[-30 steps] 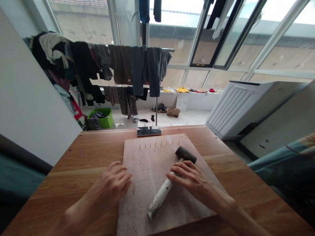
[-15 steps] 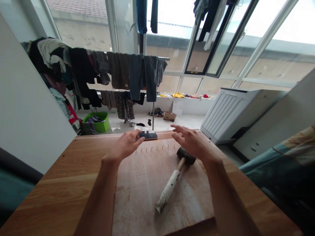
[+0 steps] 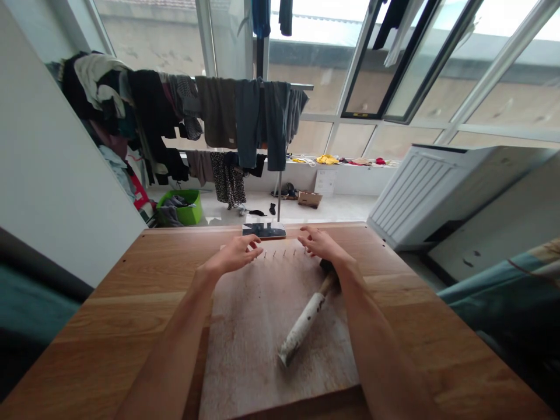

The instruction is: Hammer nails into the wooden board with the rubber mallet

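Observation:
A whitish wooden board [image 3: 249,344] lies on the wood-grained table, with a row of several thin nails [image 3: 274,254] standing near its far edge. My left hand [image 3: 236,254] is at the row's left end, fingers curved and apart, holding nothing. At the right end of the row is my right hand [image 3: 321,244], its fingers also bent and spread with nothing held. Whether any fingertip touches a nail I cannot tell. A hammer [image 3: 301,326] with a white-wrapped handle lies slantwise on the board; my right wrist and forearm partly hide its dark head.
Beyond the nails, a phone-like dark slab [image 3: 263,230] rests at the far edge of the table [image 3: 144,297]. Clothes [image 3: 219,111] hang on a rack past it, above a green basket [image 3: 190,209]. A white appliance [image 3: 411,195] stands at the right.
Both hands have come closer together and lower, to the two ends of the nail row. My right arm now covers more of the hammer's head. The view has shifted slightly.

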`<state>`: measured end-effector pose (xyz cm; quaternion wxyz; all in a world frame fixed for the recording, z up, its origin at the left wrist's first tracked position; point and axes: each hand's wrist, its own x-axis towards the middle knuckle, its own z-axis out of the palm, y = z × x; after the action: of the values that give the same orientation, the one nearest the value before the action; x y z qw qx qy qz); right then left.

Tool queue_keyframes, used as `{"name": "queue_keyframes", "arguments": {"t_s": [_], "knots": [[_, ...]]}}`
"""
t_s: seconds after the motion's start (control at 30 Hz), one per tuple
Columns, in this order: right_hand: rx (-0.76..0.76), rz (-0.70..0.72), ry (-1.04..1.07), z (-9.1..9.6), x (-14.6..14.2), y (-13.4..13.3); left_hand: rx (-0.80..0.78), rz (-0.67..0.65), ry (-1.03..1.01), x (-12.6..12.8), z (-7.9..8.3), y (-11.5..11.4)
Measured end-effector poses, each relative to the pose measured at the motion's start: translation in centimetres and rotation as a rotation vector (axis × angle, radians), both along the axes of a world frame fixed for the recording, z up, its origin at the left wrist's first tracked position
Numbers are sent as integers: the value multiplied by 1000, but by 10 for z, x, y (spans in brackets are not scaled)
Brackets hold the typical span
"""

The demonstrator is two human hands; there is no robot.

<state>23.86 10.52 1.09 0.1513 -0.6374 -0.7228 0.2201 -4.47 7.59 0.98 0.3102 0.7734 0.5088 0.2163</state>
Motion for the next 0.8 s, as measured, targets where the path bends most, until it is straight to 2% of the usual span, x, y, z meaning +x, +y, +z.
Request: {"name": "queue_keyframes", "arguments": {"t_s": [0.13, 0.2, 0.27, 0.43, 0.57, 0.8], "knots": [[7, -1, 7, 9, 3, 0, 88, 44, -41, -1, 6, 1], [33, 14, 1, 13, 5, -2, 172, 57, -27, 0, 9, 1], [41, 42, -19, 15, 4, -4, 192, 45, 21, 1, 10, -1], [30, 92, -87, 13, -3, -7, 164, 14, 92, 8, 3, -4], [70, 114, -95, 19, -7, -9, 207, 1, 67, 13, 1, -4], [34, 172, -127, 20, -22, -15, 302, -48, 136, 29, -3, -4]]}}
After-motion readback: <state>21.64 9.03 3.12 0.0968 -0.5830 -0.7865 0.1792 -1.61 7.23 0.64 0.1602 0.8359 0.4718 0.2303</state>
